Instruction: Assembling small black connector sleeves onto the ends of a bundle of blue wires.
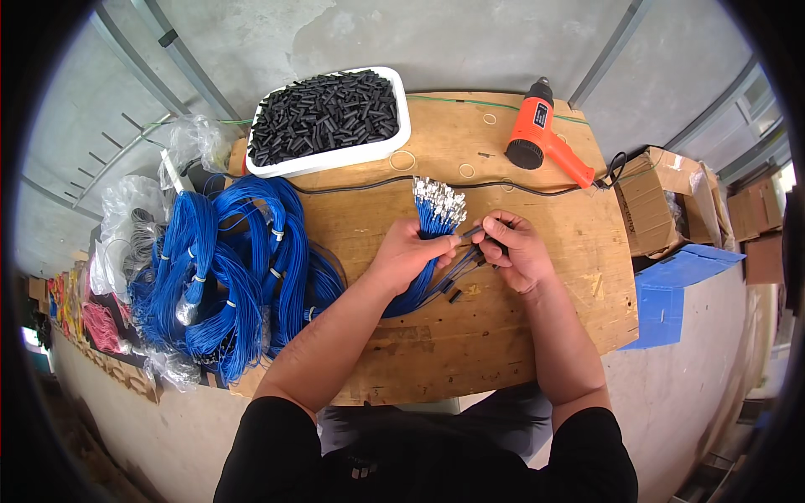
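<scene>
Left hand point(408, 251) grips blue wires point(436, 214); right hand point(513, 249) pinches a black sleeve point(471, 233).

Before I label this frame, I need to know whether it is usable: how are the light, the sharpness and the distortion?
Head view: soft, even daylight with no hard glare; the left hand, the right hand and the bundle of blue wires with metal terminals look sharp; fisheye bends the wooden board's edges and blackens the corners.
</scene>
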`<state>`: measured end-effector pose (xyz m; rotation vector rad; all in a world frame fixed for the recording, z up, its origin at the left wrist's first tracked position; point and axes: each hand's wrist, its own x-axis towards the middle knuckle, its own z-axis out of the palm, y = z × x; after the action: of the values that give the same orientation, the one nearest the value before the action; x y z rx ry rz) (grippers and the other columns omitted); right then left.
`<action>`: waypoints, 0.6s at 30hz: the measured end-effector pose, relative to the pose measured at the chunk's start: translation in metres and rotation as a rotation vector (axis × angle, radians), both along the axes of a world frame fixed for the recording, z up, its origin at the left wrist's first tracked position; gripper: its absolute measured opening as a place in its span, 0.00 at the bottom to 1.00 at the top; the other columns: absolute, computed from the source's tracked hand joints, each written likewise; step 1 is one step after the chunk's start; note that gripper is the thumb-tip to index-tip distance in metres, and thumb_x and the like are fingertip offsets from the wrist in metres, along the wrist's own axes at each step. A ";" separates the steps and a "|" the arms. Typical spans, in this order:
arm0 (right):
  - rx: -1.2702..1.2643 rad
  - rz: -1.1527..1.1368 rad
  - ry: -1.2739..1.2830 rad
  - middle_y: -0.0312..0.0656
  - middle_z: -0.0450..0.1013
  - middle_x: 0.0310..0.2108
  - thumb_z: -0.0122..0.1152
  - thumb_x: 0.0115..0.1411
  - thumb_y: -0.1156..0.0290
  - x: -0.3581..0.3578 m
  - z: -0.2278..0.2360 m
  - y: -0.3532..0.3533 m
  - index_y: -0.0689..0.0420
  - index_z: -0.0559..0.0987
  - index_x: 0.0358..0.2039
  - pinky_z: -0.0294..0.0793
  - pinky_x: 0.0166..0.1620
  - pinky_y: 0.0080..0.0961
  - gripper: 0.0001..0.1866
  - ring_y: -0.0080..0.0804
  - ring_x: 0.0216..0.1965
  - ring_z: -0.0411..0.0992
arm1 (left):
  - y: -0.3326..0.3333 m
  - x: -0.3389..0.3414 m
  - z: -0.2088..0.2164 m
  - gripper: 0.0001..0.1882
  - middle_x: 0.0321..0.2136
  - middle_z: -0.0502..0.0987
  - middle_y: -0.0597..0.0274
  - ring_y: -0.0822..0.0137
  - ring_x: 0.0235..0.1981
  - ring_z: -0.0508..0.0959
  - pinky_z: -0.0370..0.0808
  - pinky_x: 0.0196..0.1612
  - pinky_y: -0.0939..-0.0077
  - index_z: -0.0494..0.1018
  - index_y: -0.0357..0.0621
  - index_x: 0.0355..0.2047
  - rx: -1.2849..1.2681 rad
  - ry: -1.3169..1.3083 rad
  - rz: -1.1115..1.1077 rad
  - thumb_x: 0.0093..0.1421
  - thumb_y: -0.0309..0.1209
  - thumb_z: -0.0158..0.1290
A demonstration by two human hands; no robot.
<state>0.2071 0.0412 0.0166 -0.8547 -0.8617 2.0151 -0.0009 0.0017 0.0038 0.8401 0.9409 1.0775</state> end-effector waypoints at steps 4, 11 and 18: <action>0.016 0.028 -0.039 0.39 0.76 0.28 0.63 0.64 0.71 -0.001 0.000 -0.001 0.62 0.78 0.39 0.55 0.20 0.12 0.08 0.15 0.20 0.61 | 0.000 -0.001 -0.002 0.07 0.25 0.78 0.60 0.72 0.24 0.76 0.73 0.29 0.77 0.77 0.34 0.33 0.016 -0.011 -0.007 0.59 0.26 0.61; 0.021 -0.118 0.039 0.39 0.75 0.28 0.54 0.69 0.66 0.008 0.007 0.003 0.64 0.77 0.42 0.55 0.18 0.13 0.13 0.18 0.20 0.62 | 0.000 0.001 -0.006 0.08 0.28 0.80 0.61 0.73 0.27 0.77 0.74 0.31 0.79 0.78 0.35 0.35 0.068 0.018 -0.033 0.59 0.27 0.62; 0.042 -0.088 0.051 0.36 0.71 0.26 0.53 0.69 0.68 0.008 0.008 0.002 0.62 0.77 0.44 0.53 0.18 0.13 0.11 0.18 0.19 0.62 | 0.000 0.000 -0.009 0.12 0.32 0.81 0.63 0.74 0.29 0.77 0.74 0.34 0.79 0.79 0.34 0.41 0.062 0.080 0.040 0.58 0.27 0.64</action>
<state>0.2148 0.0428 0.0241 -0.8005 -0.8204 1.9278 -0.0009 0.0021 -0.0047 0.9249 0.9990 1.1190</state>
